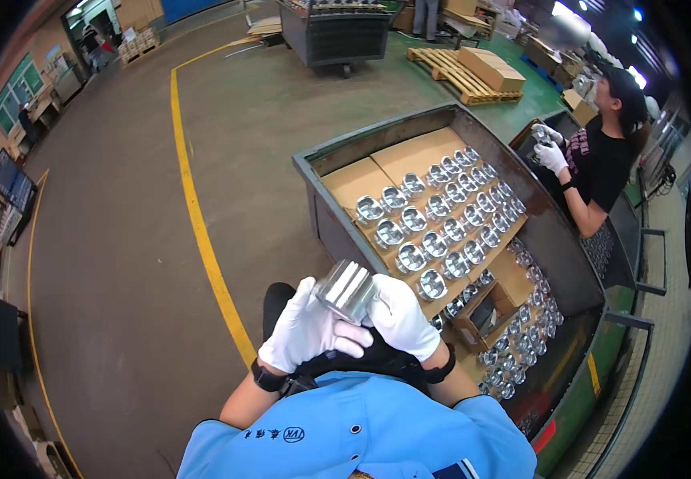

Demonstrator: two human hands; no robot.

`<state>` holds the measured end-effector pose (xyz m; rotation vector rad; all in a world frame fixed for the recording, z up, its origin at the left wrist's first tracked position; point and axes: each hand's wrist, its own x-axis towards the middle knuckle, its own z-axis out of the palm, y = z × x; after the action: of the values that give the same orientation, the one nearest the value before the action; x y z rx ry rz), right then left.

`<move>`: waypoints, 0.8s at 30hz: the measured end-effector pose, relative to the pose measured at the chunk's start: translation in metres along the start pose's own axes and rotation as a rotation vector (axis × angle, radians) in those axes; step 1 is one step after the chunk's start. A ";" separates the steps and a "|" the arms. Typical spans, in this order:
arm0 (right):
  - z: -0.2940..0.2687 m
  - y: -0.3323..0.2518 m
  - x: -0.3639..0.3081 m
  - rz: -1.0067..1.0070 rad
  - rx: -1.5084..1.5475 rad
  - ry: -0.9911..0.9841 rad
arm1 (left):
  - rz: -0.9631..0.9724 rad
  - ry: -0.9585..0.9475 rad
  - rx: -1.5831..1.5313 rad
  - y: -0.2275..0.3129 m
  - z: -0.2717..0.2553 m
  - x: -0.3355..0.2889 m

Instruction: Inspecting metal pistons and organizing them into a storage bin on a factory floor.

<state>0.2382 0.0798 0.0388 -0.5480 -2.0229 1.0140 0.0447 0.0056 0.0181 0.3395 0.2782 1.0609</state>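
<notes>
Between my two white-gloved hands is a shiny metal piston [347,290], held up in front of my body. My left hand [302,331] grips it from the left and below, fingers curled under it. On the other side, my right hand [403,315] closes on the piston's right end. Just beyond lies a brown cardboard sheet [353,182] carrying rows of similar pistons [433,243]. It rests in a dark metal bin cart [329,209]. More pistons [525,335] stand on a lower layer at the right, beside a small cardboard box [485,315].
A co-worker [613,152] in a black top and white gloves handles a metal part at another bin on the right. Farther off are a second bin cart [333,40] and a wooden pallet [461,76] bearing a carton [491,69]. A yellow floor line [194,207] runs on my left.
</notes>
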 end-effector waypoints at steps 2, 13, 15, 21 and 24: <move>0.003 -0.008 0.009 -0.087 -0.151 -0.047 | 0.121 0.004 -0.075 -0.002 -0.002 0.002; 0.012 -0.038 0.027 -0.165 -0.269 0.074 | 0.364 -0.013 -0.058 0.002 -0.016 -0.010; 0.020 -0.042 0.031 -0.137 -0.229 0.058 | 0.413 0.007 -0.033 0.002 -0.018 -0.011; 0.034 -0.031 0.033 -0.190 -0.350 0.111 | 0.528 0.104 -0.070 -0.004 -0.002 -0.008; 0.038 -0.034 0.036 -0.167 -0.325 0.122 | 0.493 0.050 -0.143 -0.005 -0.008 -0.010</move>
<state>0.1852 0.0660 0.0687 -0.5833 -2.0951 0.5424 0.0406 -0.0042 0.0091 0.2582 0.1633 1.5677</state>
